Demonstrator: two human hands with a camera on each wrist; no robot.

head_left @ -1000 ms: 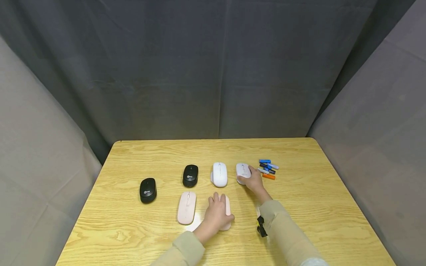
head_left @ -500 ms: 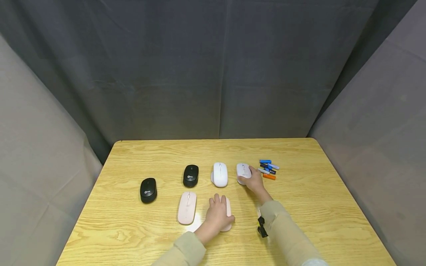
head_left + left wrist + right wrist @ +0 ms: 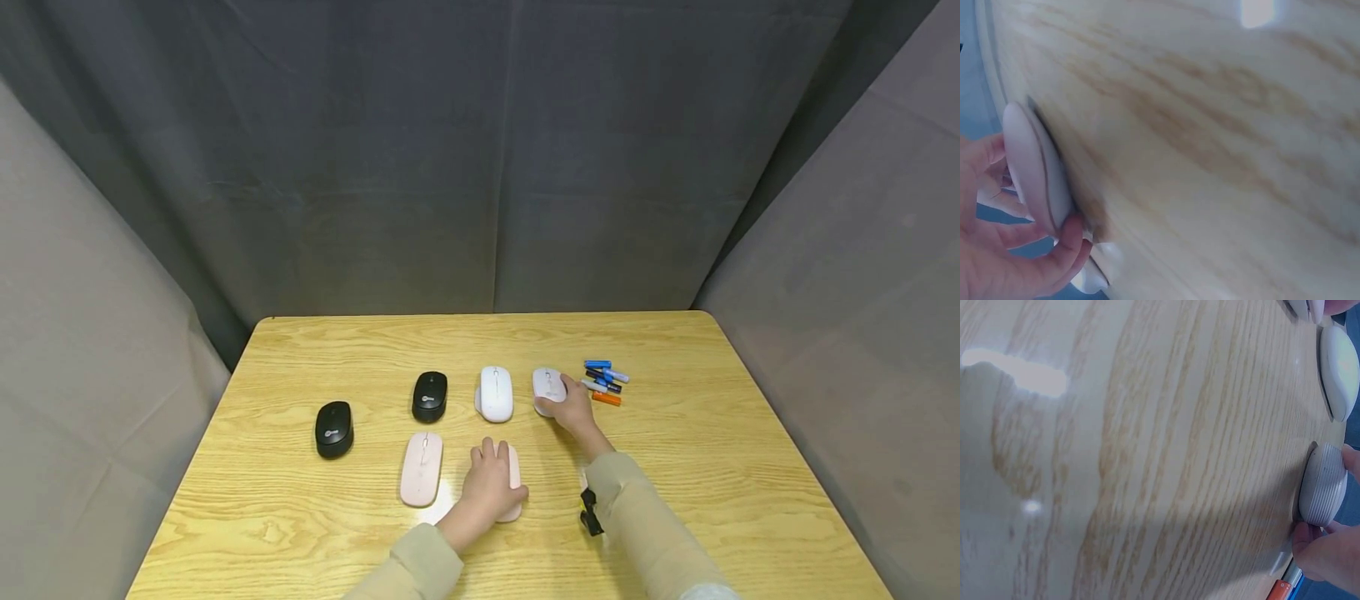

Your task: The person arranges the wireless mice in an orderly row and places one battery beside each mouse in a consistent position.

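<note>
My left hand (image 3: 487,483) grips a pink computer mouse (image 3: 513,479) near the front middle of the table. In the left wrist view, thumb and fingers hold that flat mouse (image 3: 1038,165) by its edges, low over the wood. A white mouse (image 3: 548,385) farther back is held by my right hand (image 3: 573,407). Seen from the right wrist, this mouse (image 3: 1324,484) has ridged sides, and the fingers (image 3: 1310,550) pinch it from both sides. A second pink mouse (image 3: 422,469) lies left of my left hand. Between the hands, toward the back, sits another white mouse (image 3: 495,393).
Two black mice lie on the left: one farther out (image 3: 333,429), one in the back row (image 3: 430,397). Several small markers (image 3: 606,379) are piled right of my right hand. A black and yellow item (image 3: 589,511) sits beside the right sleeve. Grey curtains (image 3: 375,167) enclose the table (image 3: 712,483).
</note>
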